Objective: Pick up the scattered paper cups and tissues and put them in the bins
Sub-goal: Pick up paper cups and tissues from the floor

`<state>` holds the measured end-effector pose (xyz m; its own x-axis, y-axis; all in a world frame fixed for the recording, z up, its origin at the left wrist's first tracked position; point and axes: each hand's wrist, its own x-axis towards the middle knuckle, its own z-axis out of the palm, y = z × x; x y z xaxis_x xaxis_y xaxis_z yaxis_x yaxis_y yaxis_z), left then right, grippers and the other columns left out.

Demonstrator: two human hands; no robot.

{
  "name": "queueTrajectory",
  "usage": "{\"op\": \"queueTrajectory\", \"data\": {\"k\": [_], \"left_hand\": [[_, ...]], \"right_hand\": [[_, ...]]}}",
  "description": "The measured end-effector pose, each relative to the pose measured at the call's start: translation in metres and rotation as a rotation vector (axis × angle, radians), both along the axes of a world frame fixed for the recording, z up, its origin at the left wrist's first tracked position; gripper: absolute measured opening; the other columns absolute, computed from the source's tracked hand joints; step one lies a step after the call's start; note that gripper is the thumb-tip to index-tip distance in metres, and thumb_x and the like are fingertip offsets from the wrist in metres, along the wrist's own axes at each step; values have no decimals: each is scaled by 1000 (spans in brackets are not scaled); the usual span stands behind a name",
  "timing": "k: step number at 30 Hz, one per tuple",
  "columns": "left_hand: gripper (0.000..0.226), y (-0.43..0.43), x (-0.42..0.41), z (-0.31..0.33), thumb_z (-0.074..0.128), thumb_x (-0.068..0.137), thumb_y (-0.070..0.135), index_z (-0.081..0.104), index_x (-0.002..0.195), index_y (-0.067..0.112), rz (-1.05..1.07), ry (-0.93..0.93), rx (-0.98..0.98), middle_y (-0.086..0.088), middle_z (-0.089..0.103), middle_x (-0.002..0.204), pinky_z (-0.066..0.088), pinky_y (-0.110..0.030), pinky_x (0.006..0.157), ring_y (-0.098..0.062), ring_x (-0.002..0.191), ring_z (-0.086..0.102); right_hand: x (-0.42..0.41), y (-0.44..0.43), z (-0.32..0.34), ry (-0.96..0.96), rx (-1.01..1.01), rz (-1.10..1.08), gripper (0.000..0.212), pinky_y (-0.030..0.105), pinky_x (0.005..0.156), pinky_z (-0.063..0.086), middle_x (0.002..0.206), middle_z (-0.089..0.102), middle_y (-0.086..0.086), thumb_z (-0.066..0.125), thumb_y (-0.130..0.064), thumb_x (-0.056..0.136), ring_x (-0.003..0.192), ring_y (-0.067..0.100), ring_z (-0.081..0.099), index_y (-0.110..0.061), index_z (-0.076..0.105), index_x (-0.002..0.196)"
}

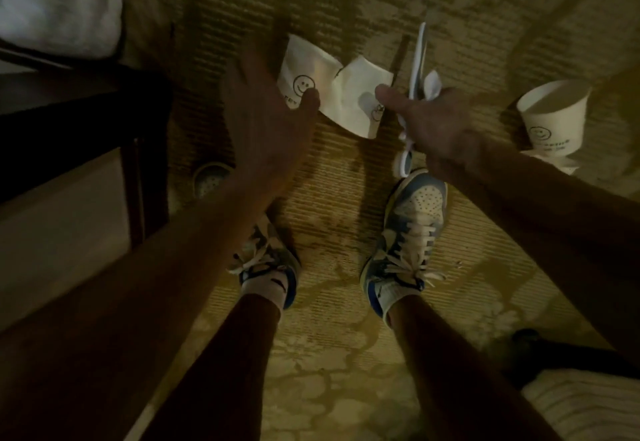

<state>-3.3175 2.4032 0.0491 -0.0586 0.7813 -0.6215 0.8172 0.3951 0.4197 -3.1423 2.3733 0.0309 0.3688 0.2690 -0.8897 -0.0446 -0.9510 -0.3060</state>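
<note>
Two flattened white paper cups with smiley faces lie side by side on the patterned carpet, the left cup (308, 73) and the right cup (360, 101). My left hand (266, 118) hovers over the left cup with its fingers spread, and the thumb overlaps the cup's near edge. My right hand (429, 125) grips a long white tissue-like strip (417, 59) and a crumpled white tissue (433, 84), just right of the right cup. A third smiley paper cup (554, 118) stands unflattened on the floor at the far right.
Dark wooden furniture (86, 135) fills the left side, with white bedding (59, 0) above it. My two blue-and-white sneakers (408, 229) stand on the carpet just short of the cups. A white textured object (588, 406) sits at the bottom right.
</note>
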Motion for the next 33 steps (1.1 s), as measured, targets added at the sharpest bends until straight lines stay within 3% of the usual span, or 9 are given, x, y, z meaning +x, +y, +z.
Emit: {"op": "queueTrajectory", "data": {"k": [3, 6, 11, 14, 17, 19, 23, 28, 33], "left_hand": [[99, 19, -1, -36, 79, 79, 37, 20, 154, 12, -3, -83, -166, -5, 31, 155, 27, -33, 117, -20, 143, 30], [90, 26, -1, -52, 81, 77, 40, 32, 149, 16, -45, -117, -268, -1, 41, 148, 36, -23, 103, -15, 136, 40], [49, 24, -2, -28, 79, 79, 34, 63, 123, 18, 185, -386, -474, 11, 68, 100, 51, -12, 58, 7, 78, 67], [40, 15, 9, 4, 80, 73, 40, 69, 108, 24, 260, -514, -736, 3, 77, 95, 60, -32, 71, -10, 86, 74], [30, -5, 33, 36, 78, 78, 42, 70, 101, 24, 266, -496, -850, -2, 77, 94, 58, -48, 88, -20, 90, 73], [28, -10, 46, 52, 77, 80, 41, 68, 99, 23, 292, -466, -804, 0, 77, 92, 58, -45, 86, -18, 88, 73], [23, -3, 56, 54, 76, 81, 41, 64, 94, 26, 328, -426, -747, 4, 76, 87, 56, -23, 56, -6, 70, 72], [27, -5, 61, 18, 70, 81, 53, 57, 94, 34, 291, -392, -739, 6, 69, 100, 51, -42, 89, -15, 98, 65], [31, -28, 67, -20, 65, 81, 60, 61, 99, 36, 337, -452, -790, 10, 76, 87, 47, -53, 92, -16, 100, 66]], "right_hand": [[-11, -6, -25, 58, -14, -50, 32, 14, 39, 39, 72, 60, 0, 83, -34, 77, 43, -2, 53, -11, 60, 76], [-17, -11, -40, 33, -29, -48, 41, 15, 42, 41, 87, 63, 2, 83, -32, 76, 62, 4, 59, -6, 63, 101], [-3, -31, -19, 132, -8, 19, 29, 14, 39, 40, 41, 53, -14, 79, -27, 82, 37, -3, 50, -16, 59, 65], [1, -44, 12, 195, -9, -61, 34, 17, 40, 39, 43, 50, -14, 77, -26, 83, 40, 0, 48, -20, 64, 53], [-1, -56, 44, 168, -50, -195, 29, 21, 45, 42, 67, 60, -2, 70, -22, 88, 56, 9, 53, -6, 57, 67], [1, -63, 61, 149, -78, -273, 16, 20, 46, 43, 72, 59, 3, 67, -22, 91, 59, 13, 53, -13, 62, 78], [18, -79, 69, 21, -95, -370, 19, 13, 35, 37, 81, 59, 3, 69, -24, 90, 58, 12, 53, -10, 63, 102], [39, -91, 27, -63, -58, -407, 37, 13, 35, 41, 98, 60, -1, 69, -28, 91, 70, 8, 56, -16, 52, 122], [34, -105, -11, 150, -171, -366, 20, 14, 33, 34, 72, 53, -2, 67, -31, 92, 45, 5, 50, -15, 54, 90]]}}
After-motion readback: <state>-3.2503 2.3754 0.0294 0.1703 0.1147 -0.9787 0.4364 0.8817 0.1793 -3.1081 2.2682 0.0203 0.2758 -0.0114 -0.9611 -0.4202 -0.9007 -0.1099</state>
